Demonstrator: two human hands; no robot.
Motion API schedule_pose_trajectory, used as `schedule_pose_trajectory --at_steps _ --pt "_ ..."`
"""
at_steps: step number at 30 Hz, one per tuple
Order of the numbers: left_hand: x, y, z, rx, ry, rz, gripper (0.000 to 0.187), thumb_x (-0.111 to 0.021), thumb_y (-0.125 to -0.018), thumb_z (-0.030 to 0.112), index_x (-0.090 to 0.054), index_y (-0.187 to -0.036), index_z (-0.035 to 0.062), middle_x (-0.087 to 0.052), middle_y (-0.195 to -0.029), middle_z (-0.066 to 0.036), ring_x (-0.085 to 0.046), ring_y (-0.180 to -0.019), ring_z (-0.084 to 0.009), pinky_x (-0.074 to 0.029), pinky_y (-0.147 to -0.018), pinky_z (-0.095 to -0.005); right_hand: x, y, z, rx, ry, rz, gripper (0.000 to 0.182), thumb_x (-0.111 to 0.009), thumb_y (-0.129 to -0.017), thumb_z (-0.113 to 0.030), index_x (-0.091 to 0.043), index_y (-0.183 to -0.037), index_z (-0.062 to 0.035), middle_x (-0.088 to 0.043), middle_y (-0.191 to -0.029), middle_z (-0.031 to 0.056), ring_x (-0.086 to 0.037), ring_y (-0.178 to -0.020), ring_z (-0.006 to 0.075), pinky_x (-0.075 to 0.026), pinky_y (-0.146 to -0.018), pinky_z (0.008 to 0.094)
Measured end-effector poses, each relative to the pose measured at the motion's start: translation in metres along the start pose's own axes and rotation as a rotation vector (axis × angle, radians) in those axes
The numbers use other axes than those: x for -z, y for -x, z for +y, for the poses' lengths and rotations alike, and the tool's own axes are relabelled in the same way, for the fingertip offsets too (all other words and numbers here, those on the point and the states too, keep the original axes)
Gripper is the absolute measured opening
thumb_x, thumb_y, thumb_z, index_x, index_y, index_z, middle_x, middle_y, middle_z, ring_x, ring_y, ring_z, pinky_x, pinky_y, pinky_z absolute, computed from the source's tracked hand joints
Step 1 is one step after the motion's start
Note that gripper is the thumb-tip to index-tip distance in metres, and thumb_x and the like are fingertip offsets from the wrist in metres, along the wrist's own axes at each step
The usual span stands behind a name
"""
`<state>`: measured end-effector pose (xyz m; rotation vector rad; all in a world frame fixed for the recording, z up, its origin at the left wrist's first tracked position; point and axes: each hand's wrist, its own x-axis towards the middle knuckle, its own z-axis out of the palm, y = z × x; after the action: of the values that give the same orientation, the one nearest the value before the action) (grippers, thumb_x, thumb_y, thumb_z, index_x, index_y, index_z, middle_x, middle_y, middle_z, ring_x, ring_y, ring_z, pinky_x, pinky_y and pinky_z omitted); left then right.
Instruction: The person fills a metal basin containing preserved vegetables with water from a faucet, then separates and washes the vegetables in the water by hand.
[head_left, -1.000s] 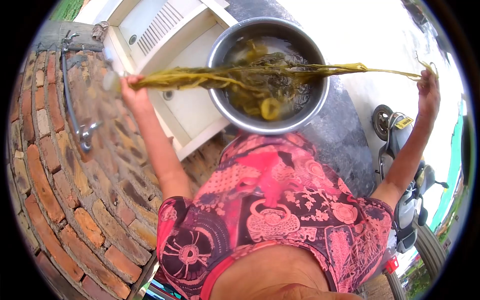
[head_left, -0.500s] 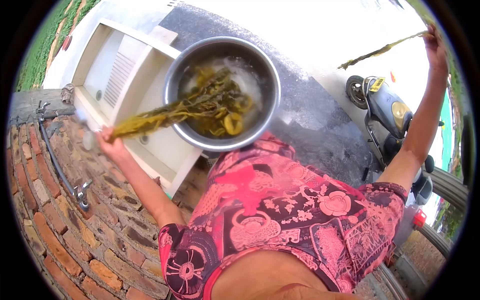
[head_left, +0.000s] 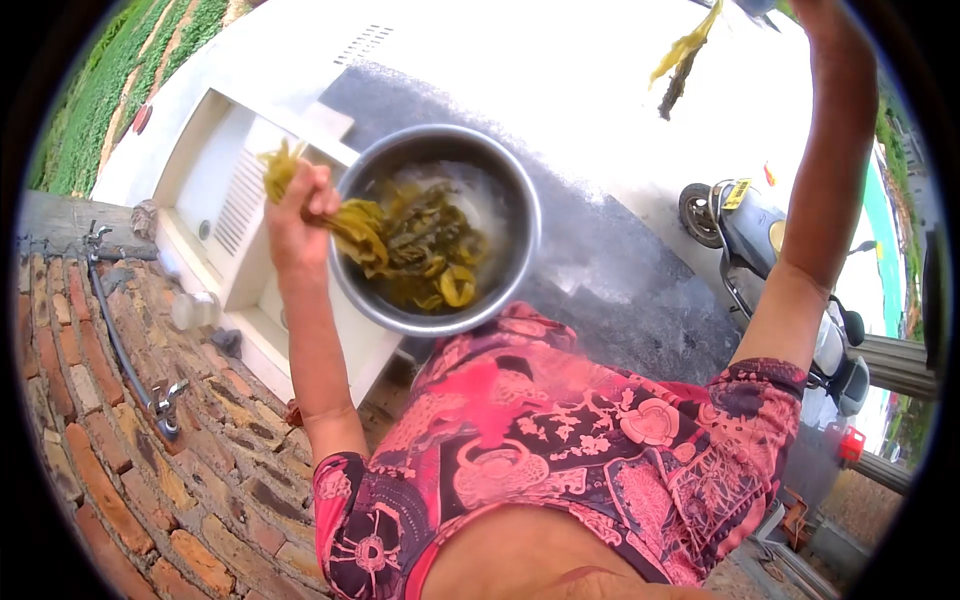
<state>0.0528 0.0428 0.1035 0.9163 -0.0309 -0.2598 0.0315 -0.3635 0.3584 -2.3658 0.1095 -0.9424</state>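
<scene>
- The left hand (head_left: 298, 212) is clamped around a bunch of leafy greens (head_left: 362, 232), olive-yellow and limp; a short tuft of it pokes out past the fist on the far side.
- From that hand the bunch runs across the left side of a round metal basin (head_left: 533, 220) and joins a darker heap of greens (head_left: 428, 232) inside it.
- The heap sits in cloudy liquid (head_left: 497, 208), with a yellowish curled piece (head_left: 457, 286) near the basin's front side.
- The right hand (head_left: 828, 14) is cut off by the top edge of the view, its arm stretched far out, well apart from the basin; I cannot tell whether its fingers are together or apart.
- Near that hand hangs a separate leafy strip (head_left: 684, 60), yellow above and dark at its tip; its upper end leaves the view, so the place where it is held is hidden.
- The basin stands close to the person's patterned shirt (head_left: 560, 440), overlapping a pale sink (head_left: 268, 357) with a ridged panel (head_left: 240, 202); what supports it is hidden.
- A clear jar (head_left: 194, 311) stands between the sink and a brick wall (head_left: 225, 470), which carries a metal tap (head_left: 167, 408).
- A parked scooter (head_left: 748, 240) is off to the right.
</scene>
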Motion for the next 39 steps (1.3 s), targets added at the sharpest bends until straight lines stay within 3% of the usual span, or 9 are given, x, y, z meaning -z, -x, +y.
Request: schedule_pose_trajectory --at_steps 2,6,9,13,20,24,32,37,39 --pt "-0.009 -0.005 -0.008 -0.017 -0.067 -0.007 0.011 -0.066 -0.082 0.012 -0.060 -0.087 0.0046 -0.057 -0.078 -0.007 -0.043 -0.053 -0.0059 -0.036 -0.052 -0.0208 -0.014 0.029 -0.076 -0.068 0.425 -0.150 0.023 -0.052 -0.090 -0.017 -0.059 -0.101 0.0017 -0.057 -0.079 0.0077 -0.055 -0.071 0.0112 -0.049 -0.066 0.0233" --pt "-0.034 0.031 -0.024 0.089 -0.111 -0.007 0.030 -0.077 -0.071 0.025 -0.055 -0.081 0.0064 -0.064 -0.070 -0.011 -0.048 -0.047 -0.0053 -0.041 -0.043 -0.0201 -0.092 0.044 -0.039 0.117 -0.862 -0.034 0.023 -0.057 -0.088 -0.016 -0.059 -0.100 0.0035 -0.060 -0.081 0.0077 -0.053 -0.065 0.0060 -0.047 -0.053 0.0154" --pt "-0.031 0.053 -0.037 0.254 0.080 0.152 0.036 -0.079 -0.069 0.028 -0.054 -0.084 0.0087 -0.064 -0.073 -0.015 -0.049 -0.046 -0.0061 -0.042 -0.041 -0.0200 -0.114 0.077 -0.091 -0.045 -1.154 -0.221 0.017 -0.056 -0.087 -0.011 -0.059 -0.096 0.0026 -0.059 -0.074 0.0072 -0.053 -0.052 0.0090 -0.047 -0.047 0.0190" --pt "0.009 0.041 -0.051 0.271 0.493 0.390 0.031 -0.073 -0.077 0.018 -0.052 -0.096 0.0032 -0.060 -0.088 -0.023 -0.046 -0.052 -0.0068 -0.038 -0.048 -0.0207 -0.137 0.116 -0.081 0.063 -1.315 -0.683 0.029 -0.043 -0.096 -0.016 -0.054 -0.115 0.0028 -0.064 -0.089 0.0120 -0.063 -0.072 0.0132 -0.053 -0.063 0.0252" --pt "0.033 0.033 -0.074 0.317 0.679 0.488 0.023 -0.061 -0.075 -0.008 -0.047 -0.092 -0.0010 -0.053 -0.084 -0.016 -0.046 -0.054 -0.0071 -0.039 -0.051 -0.0220 -0.150 0.153 -0.090 -0.102 -1.355 -0.607 0.028 -0.048 -0.094 -0.017 -0.055 -0.113 0.0024 -0.063 -0.087 0.0117 -0.063 -0.075 0.0142 -0.052 -0.061 0.0237" --pt "0.037 0.035 -0.080 0.267 0.711 0.462 0.020 -0.060 -0.075 -0.007 -0.048 -0.091 -0.0034 -0.054 -0.082 -0.014 -0.046 -0.054 -0.0070 -0.039 -0.050 -0.0220 -0.149 0.154 -0.067 -0.102 -1.420 -0.591 0.026 -0.046 -0.095 -0.014 -0.054 -0.112 0.0032 -0.064 -0.086 0.0146 -0.063 -0.070 0.0157 -0.053 -0.061 0.0258" --pt "0.038 0.067 -0.123 0.689 0.325 0.410 0.016 -0.057 -0.081 0.000 -0.052 -0.094 -0.0070 -0.058 -0.078 -0.011 -0.046 -0.052 -0.0065 -0.039 -0.048 -0.0207 -0.154 0.172 -0.047 -0.326 -1.370 -0.589 0.025 -0.048 -0.094 -0.017 -0.058 -0.106 0.0021 -0.063 -0.082 0.0110 -0.061 -0.068 0.0122 -0.051 -0.058 0.0235" --pt "0.034 0.070 -0.115 0.439 -0.029 0.488 0.011 -0.066 -0.076 0.008 -0.059 -0.079 -0.0009 -0.060 -0.067 -0.012 -0.050 -0.047 -0.0105 -0.040 -0.041 -0.0224 -0.142 0.186 -0.041 -0.340 -1.459 -0.722 0.026 -0.044 -0.095 -0.018 -0.056 -0.107 0.0021 -0.062 -0.078 0.0092 -0.059 -0.063 0.0098 -0.050 -0.055 0.0203" --pt "0.030 0.063 -0.112 0.520 -0.044 0.487 0.017 -0.068 -0.076 0.013 -0.059 -0.082 -0.0008 -0.060 -0.067 -0.011 -0.049 -0.046 -0.0107 -0.039 -0.040 -0.0225 -0.139 0.189 -0.037 -0.288 -1.457 -0.786 0.026 -0.042 -0.096 -0.019 -0.056 -0.105 0.0015 -0.061 -0.075 0.0073 -0.058 -0.060 0.0074 -0.048 -0.052 0.0172"
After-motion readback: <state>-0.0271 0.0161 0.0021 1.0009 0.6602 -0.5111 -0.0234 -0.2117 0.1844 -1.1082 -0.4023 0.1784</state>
